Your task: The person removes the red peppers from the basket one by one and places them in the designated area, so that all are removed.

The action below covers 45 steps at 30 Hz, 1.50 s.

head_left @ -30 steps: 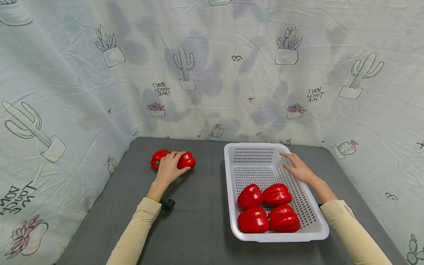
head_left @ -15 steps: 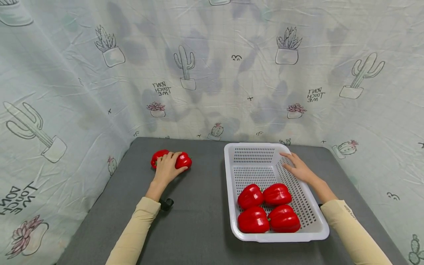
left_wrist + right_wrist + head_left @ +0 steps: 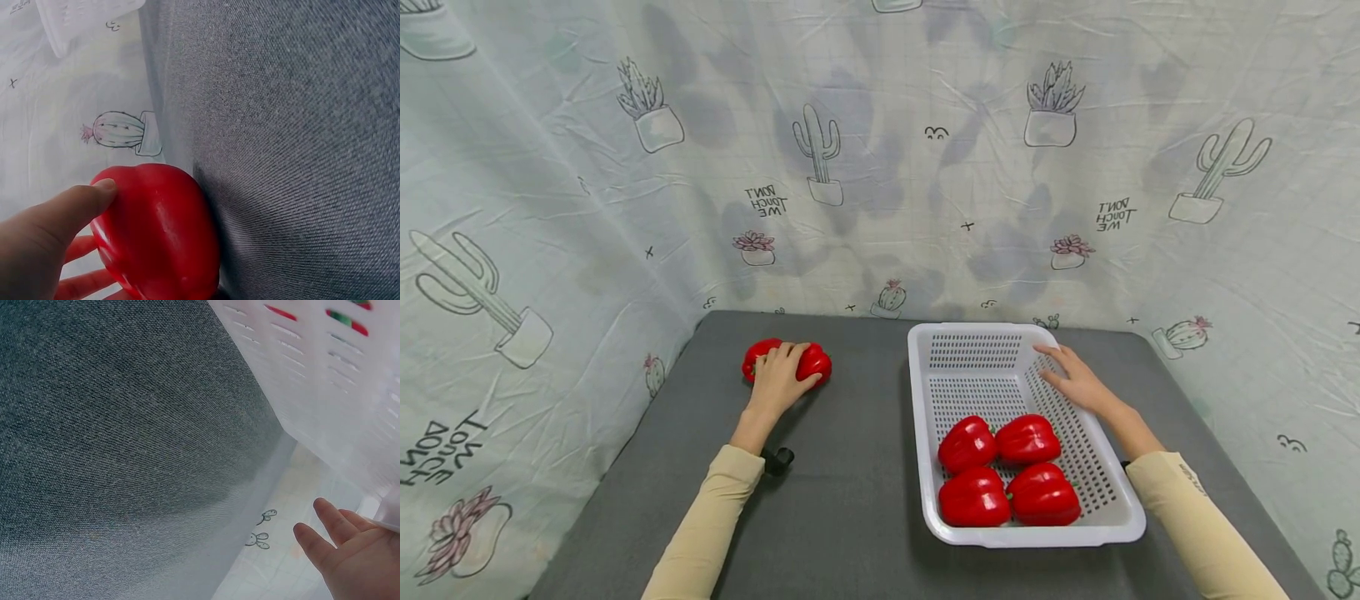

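Observation:
Two red bell peppers lie side by side at the back left of the table in the head view. My left hand is over the right-hand bell pepper and grips it. The other bell pepper is partly hidden behind the fingers. In the left wrist view, the thumb presses the held pepper's side, with fingers behind it, low over the grey cloth. My right hand rests at the right rim of a white plastic basket, fingers spread and fairly straight. Several red bell peppers lie in the basket's near half.
Grey cloth covers the table. A white curtain printed with cacti hangs behind and at both sides. A black wrist-worn device sticks out beside the left cuff.
My left hand has shifted slightly left with its bell pepper, bringing it closer to the other one. The right hand, the basket and its peppers stay put.

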Available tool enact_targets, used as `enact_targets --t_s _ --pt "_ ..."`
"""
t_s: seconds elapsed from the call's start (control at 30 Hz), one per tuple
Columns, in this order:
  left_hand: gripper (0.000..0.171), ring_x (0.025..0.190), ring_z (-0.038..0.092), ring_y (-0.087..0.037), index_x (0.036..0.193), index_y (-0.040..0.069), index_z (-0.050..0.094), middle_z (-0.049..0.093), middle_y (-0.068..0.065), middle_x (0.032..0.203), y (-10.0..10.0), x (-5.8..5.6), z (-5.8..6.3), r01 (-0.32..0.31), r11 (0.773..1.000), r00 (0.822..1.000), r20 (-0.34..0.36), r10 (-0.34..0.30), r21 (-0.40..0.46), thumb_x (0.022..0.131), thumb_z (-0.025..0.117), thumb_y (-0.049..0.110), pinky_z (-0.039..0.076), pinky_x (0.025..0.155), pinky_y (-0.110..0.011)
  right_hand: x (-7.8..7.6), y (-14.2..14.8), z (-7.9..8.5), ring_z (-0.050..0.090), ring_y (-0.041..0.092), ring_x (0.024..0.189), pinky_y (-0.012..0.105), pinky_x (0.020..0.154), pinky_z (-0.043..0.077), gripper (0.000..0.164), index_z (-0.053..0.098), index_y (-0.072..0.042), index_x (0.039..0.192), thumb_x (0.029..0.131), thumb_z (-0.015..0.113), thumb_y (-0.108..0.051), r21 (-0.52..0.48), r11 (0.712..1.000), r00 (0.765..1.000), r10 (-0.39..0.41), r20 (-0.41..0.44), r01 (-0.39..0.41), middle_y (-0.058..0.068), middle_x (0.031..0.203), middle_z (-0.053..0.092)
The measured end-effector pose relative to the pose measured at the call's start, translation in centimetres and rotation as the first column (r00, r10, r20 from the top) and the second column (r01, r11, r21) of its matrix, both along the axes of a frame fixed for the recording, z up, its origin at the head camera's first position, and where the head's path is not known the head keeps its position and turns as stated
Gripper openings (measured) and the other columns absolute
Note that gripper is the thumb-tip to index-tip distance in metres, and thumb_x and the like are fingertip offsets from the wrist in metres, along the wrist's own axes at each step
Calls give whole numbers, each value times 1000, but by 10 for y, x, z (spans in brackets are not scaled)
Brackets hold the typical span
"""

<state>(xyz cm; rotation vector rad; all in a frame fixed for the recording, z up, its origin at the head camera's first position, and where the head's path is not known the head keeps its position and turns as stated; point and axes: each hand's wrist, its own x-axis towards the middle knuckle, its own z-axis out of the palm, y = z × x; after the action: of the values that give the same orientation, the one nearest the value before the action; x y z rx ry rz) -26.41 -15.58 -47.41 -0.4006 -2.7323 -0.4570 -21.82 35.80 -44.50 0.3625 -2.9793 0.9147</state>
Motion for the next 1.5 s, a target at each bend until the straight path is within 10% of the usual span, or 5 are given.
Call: enact_targets --t_s 1.1,1.5 --pt "46 111 47 -30 123 17 58 52 -8 124 57 -2 34 172 985 982 -74 -174 -31 82 69 35 36 94 -49 -2 1 1 33 48 122 66 95 29 51 33 -3 141 97 46 -23 0 1000 1000 -2 0 2 30 141 25" --pt "42 110 50 -26 122 18 59 54 -6 124 100 14 44 322 945 936 -127 -328 -63 84 67 34 41 91 -47 1 -1 0 32 49 123 67 94 30 50 33 -3 141 96 47 -22 -2 1000 1000 7 -7 -7 30 142 23"
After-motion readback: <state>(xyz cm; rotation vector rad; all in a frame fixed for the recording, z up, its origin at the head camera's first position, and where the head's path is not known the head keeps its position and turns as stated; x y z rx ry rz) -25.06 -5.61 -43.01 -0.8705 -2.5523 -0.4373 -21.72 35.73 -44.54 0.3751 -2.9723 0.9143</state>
